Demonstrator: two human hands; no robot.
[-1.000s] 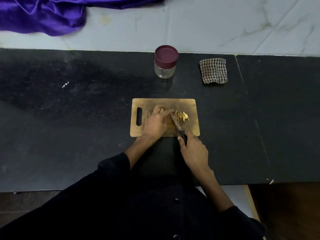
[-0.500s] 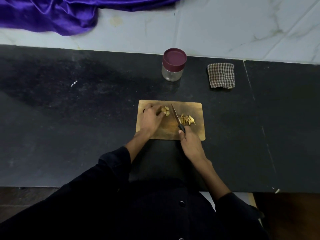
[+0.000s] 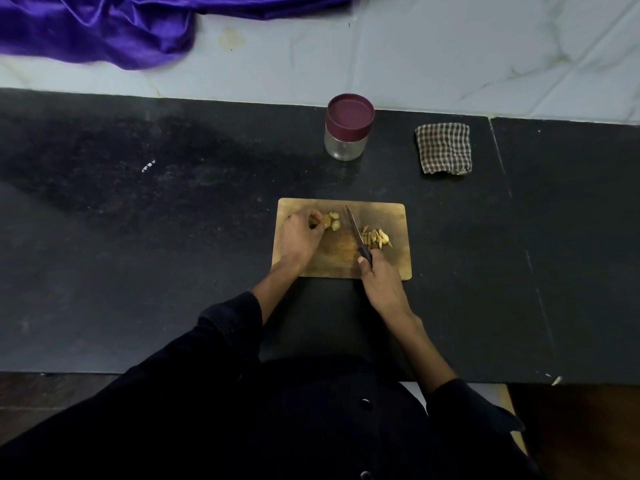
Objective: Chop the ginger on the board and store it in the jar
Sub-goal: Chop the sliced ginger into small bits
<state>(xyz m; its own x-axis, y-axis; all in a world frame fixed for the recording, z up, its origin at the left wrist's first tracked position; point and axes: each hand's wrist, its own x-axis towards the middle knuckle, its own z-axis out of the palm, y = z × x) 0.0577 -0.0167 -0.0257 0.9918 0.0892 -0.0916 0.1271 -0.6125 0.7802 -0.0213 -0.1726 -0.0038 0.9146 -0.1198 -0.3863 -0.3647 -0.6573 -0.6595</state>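
Overhead, unlabelled maroon-lidded jar

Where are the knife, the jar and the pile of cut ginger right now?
knife (image 3: 354, 226): head view, middle of the blade.
jar (image 3: 350, 114): head view, top of its maroon lid.
cut ginger (image 3: 376, 237): head view, centre of the pile on the board, right of the blade.

On the board, knife lies between ginger and pieces; jar behind.
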